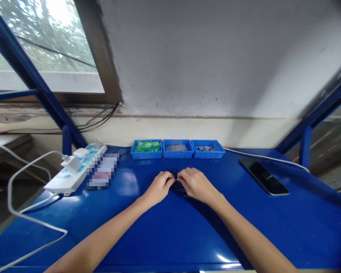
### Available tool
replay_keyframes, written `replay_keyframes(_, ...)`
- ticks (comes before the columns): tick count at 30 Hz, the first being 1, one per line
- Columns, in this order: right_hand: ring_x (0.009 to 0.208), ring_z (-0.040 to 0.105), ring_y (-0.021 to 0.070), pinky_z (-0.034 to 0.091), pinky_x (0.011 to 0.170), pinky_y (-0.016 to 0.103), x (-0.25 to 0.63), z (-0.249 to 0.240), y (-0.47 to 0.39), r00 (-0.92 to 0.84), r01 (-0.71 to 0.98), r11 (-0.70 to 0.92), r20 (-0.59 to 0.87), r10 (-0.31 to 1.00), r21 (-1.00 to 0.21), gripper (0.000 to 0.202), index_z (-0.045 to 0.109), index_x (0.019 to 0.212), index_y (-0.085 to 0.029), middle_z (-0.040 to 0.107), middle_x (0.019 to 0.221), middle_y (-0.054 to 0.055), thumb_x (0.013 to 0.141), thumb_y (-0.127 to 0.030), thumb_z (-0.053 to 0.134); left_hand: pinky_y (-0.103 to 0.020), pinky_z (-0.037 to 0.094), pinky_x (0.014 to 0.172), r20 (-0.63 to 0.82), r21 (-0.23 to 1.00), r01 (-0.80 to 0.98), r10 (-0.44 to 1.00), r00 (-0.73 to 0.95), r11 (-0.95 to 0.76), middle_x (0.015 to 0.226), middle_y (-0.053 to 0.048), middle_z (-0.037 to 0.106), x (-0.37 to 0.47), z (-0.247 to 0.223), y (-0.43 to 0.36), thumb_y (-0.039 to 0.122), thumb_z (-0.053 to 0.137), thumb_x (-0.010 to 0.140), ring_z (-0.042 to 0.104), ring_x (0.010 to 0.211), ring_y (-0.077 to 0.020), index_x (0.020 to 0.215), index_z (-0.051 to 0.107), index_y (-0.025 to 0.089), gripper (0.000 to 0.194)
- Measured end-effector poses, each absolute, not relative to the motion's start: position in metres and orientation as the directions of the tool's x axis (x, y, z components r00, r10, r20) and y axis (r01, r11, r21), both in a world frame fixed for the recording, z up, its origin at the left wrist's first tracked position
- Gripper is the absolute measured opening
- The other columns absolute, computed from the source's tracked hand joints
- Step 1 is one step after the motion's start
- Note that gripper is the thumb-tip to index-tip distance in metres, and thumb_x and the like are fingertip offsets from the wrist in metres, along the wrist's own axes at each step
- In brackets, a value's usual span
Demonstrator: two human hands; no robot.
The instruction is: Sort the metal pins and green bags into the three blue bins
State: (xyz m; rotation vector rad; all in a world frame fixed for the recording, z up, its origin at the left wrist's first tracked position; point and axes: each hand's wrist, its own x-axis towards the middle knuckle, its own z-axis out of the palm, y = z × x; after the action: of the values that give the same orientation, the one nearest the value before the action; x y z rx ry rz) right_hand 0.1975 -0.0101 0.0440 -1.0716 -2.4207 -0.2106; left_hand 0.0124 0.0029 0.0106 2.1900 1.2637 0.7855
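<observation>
At a glossy blue table (147, 239) under a grey wall (201, 68) and one window (57, 45), a person's left hand (159, 185) and right hand (197, 184) pinch one tiny piece (177, 179) between their fingertips (too small to name from where I stand), three blue trays (178, 154) beyond, one power strip (84, 167) at left, one black phone (264, 176) at right

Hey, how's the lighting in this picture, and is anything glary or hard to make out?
In the head view: the window is washed out near its top; glare streaks the blue table; shadow lies along the inner side of the right arm; pixelation hides a flat item; the small piece between left hand and right hand is too tiny to identify.
</observation>
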Motion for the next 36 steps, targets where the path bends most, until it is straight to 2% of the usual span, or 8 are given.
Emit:
replay_keyframes(3,0.064,0.056,0.0169,0.039,0.064,0.029,0.212,0.045,0.01,-0.438,0.803,0.592,0.611,0.66,-0.063,0.018,0.055,0.088,-0.017,0.063,0.072,0.004,0.092,-0.024,0.039,-0.031,0.039,0.077,0.257,0.662,0.613,0.899,0.355,-0.432,0.083,-0.001,0.06,0.015,0.01,-0.003,0.029,0.048,0.089,0.052,0.084,-0.0175,0.094,0.057,0.019,0.014)
replay_keyframes(7,0.076,0.058,0.0209,0.037,0.07,0.031,0.249,0.048,0.043,-0.008,0.959,0.218,0.754,0.657,-0.18,0.028,0.057,0.101,-0.014,0.064,0.081,0.01,0.093,-0.033,0.037,-0.035,0.034,0.078,0.243,0.459,0.71,0.844,0.478,-0.534,0.094,-0.001,0.059,0.023,0.009,-0.016,0.032,0.056,0.086,0.05,0.09,-0.0204,0.1,0.058,0.025,0.016)
replay_keyframes(12,0.101,0.052,0.0335,0.033,0.081,0.045,0.319,0.025,0.049,0.416,0.903,-0.358,0.69,0.591,-0.238,0.054,0.049,0.122,-0.011,0.055,0.113,0.02,0.087,-0.051,0.039,-0.035,0.03,0.072,0.237,0.288,0.744,0.798,0.554,-0.603,0.088,-0.002,0.057,0.031,0.006,-0.02,0.019,0.04,0.093,0.048,0.083,-0.0191,0.084,0.054,0.02,0.017)
replay_keyframes(16,0.098,0.054,0.0362,0.03,0.084,0.054,0.354,0.012,0.039,0.645,0.758,-0.58,0.475,0.599,-0.298,0.054,0.052,0.118,-0.01,0.055,0.11,0.022,0.087,-0.05,0.034,-0.035,0.03,0.07,0.211,0.314,0.755,0.818,0.535,-0.575,0.086,-0.003,0.057,0.03,0.003,-0.016,0.014,0.039,0.092,0.046,0.079,-0.0191,0.081,0.051,0.018,0.016)
replay_keyframes(19,0.101,0.054,0.0344,0.03,0.087,0.053,0.343,0.016,0.029,0.557,0.829,-0.463,0.543,0.628,-0.314,0.048,0.051,0.118,-0.012,0.056,0.109,0.02,0.089,-0.046,0.033,-0.034,0.033,0.07,0.206,0.397,0.748,0.845,0.493,-0.533,0.085,-0.003,0.057,0.025,0.002,-0.012,0.013,0.036,0.092,0.047,0.079,-0.0191,0.081,0.049,0.018,0.018)
replay_keyframes(24,0.106,0.052,0.03,0.039,0.085,0.047,0.283,0.007,-0.026,-0.083,0.913,0.26,0.483,0.872,-0.313,0.028,0.051,0.111,-0.027,0.06,0.106,0.008,0.088,-0.041,0.043,-0.034,0.04,0.078,0.282,0.577,0.655,0.871,0.402,-0.488,0.089,-0.005,0.058,0.02,0.001,-0.006,0.015,0.033,0.094,0.051,0.085,-0.0187,0.095,0.051,0.019,0.018)
replay_keyframes(31,0.093,0.055,0.029,0.045,0.072,0.045,0.231,-0.002,-0.061,-0.213,0.827,0.424,0.492,0.844,-0.369,0.037,0.042,0.122,-0.03,0.058,0.105,0.008,0.086,-0.028,0.048,-0.036,0.04,0.084,0.349,0.509,0.604,0.789,0.507,-0.613,0.088,-0.005,0.059,0.023,0.002,-0.009,0.019,0.03,0.096,0.052,0.084,-0.0182,0.093,0.056,0.019,0.027)
replay_keyframes(36,0.072,0.056,0.0211,0.043,0.061,0.034,0.204,0.01,-0.038,-0.388,0.772,0.588,0.555,0.736,-0.241,0.013,0.054,0.092,-0.024,0.06,0.081,0.004,0.088,-0.017,0.044,-0.035,0.039,0.087,0.368,0.535,0.527,0.744,0.558,-0.66,0.088,-0.003,0.059,0.02,0.004,-0.009,0.016,0.028,0.096,0.053,0.085,-0.0159,0.091,0.056,0.019,0.029)
